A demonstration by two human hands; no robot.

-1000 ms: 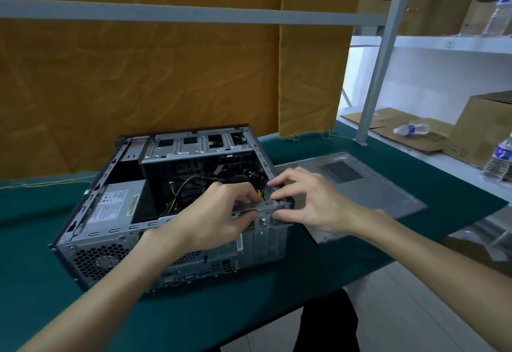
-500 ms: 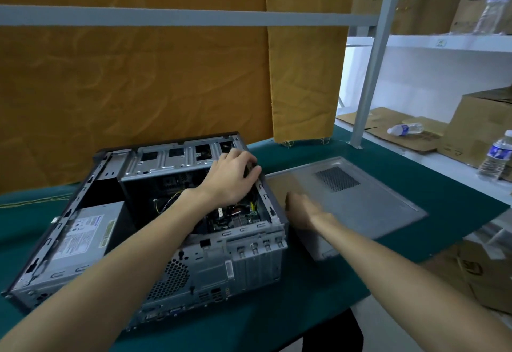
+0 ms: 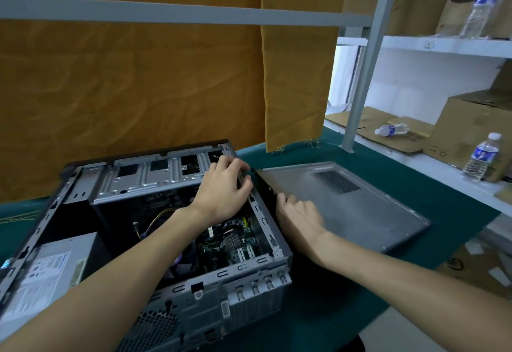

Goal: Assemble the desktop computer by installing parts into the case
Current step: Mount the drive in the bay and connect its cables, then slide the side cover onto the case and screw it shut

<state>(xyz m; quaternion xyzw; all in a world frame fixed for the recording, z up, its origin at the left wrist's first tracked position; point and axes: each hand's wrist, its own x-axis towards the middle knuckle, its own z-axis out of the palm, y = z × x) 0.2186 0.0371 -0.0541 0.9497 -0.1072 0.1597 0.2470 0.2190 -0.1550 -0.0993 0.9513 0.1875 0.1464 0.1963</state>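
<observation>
Open computer case [image 3: 155,241] lies on its side on the green desk [image 3: 327,321], left of centre, open side up; its left and lower edges are cut off by the frame. Inside: motherboard [image 3: 232,243] partly in view, rest hidden under the left forearm; yellow and dark cables [image 3: 158,216] in shadow, hard to trace. Power supply [image 3: 52,271] with a white label sits at the case's left end, label text unreadable. Drive bay cage [image 3: 155,177] along the far side.

Left hand [image 3: 224,191] is at the case's far right top corner, fingers curled over the rim; grip looks closed on the case edge, but the fingertips are hidden behind the rim, so what exactly they hold can't be told. Right hand [image 3: 299,213] is just outside the case's right wall, fingers curled, knuckles up, touching or very near the wall; fingertips hidden, so I cannot tell whether its grip holds anything.

Grey side panel [image 3: 360,205] with a mesh vent lies flat on the desk just right of the case, motion-blurred.

Behind: orange cloth [image 3: 133,80] hanging from a grey rail. Right: white shelf [image 3: 443,47] with cardboard boxes [image 3: 471,127] and water bottles [image 3: 482,158], one lying down; box lettering partly cut off.
</observation>
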